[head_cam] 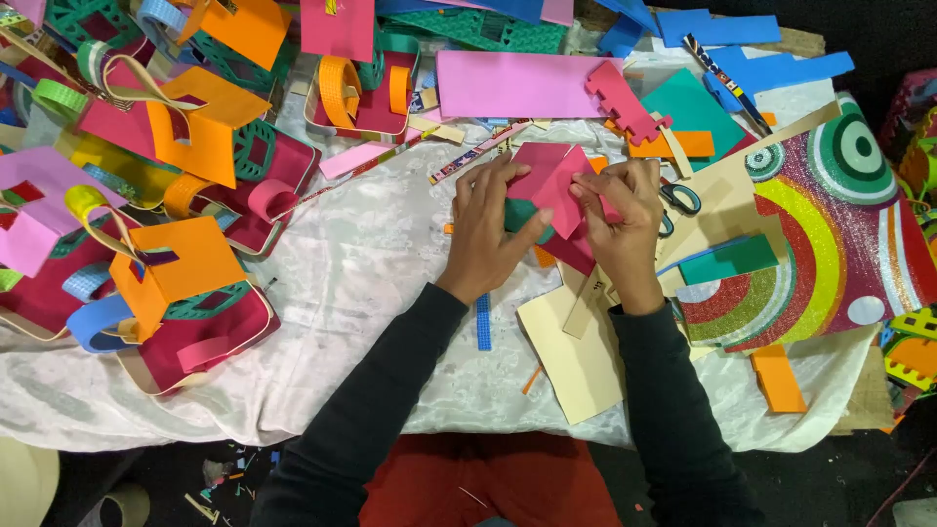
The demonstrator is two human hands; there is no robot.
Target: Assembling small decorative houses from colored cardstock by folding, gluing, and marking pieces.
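Black sleeves reached over the white-clothed worktop [371,244]. Both hands, left hand [488,229] and right hand [625,224], had fingers clamped on a pink foam piece [551,181], apparently mid-assembly against a green piece [522,213]; careful alignment seemed needed next.

Bare white cloth [390,254] lies open between the foam baskets [185,312] and the scissors [680,198].

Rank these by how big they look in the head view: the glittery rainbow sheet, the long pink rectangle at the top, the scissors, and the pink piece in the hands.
1. Glittery rainbow sheet
2. Long pink rectangle
3. Pink piece held by both hands, partly covered by fingers
4. Scissors, only the handles show, so this rank is unsure
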